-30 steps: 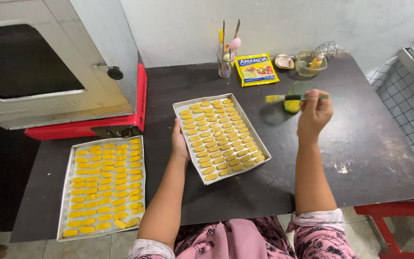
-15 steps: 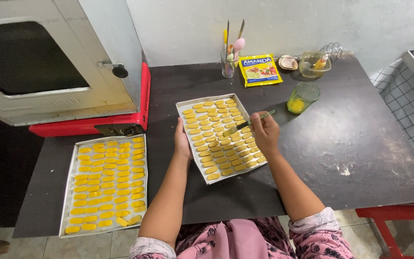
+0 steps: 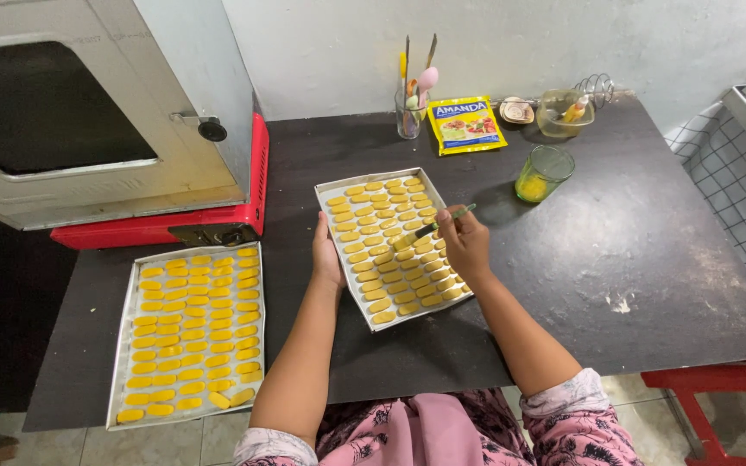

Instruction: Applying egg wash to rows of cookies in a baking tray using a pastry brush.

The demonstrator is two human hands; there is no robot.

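A metal baking tray (image 3: 331, 186) with rows of yellow oblong cookies sits mid-table. My left hand (image 3: 326, 257) rests against its left edge, steadying it. My right hand (image 3: 464, 243) holds a small pastry brush (image 3: 429, 229) over the cookies, bristles touching the middle rows. To the right stands a green glass (image 3: 543, 173) with yellow egg wash in its bottom.
A second tray (image 3: 123, 345) of yellow cookies lies at the table's front left. An oven with a red base (image 3: 157, 231) fills the back left. A utensil glass (image 3: 409, 108), a yellow packet (image 3: 464, 124) and a glass bowl (image 3: 562, 113) line the back wall.
My right hand left the green glass with the brush and came down to the tray, now brushing the middle cookies. My left hand stayed on the tray's edge.
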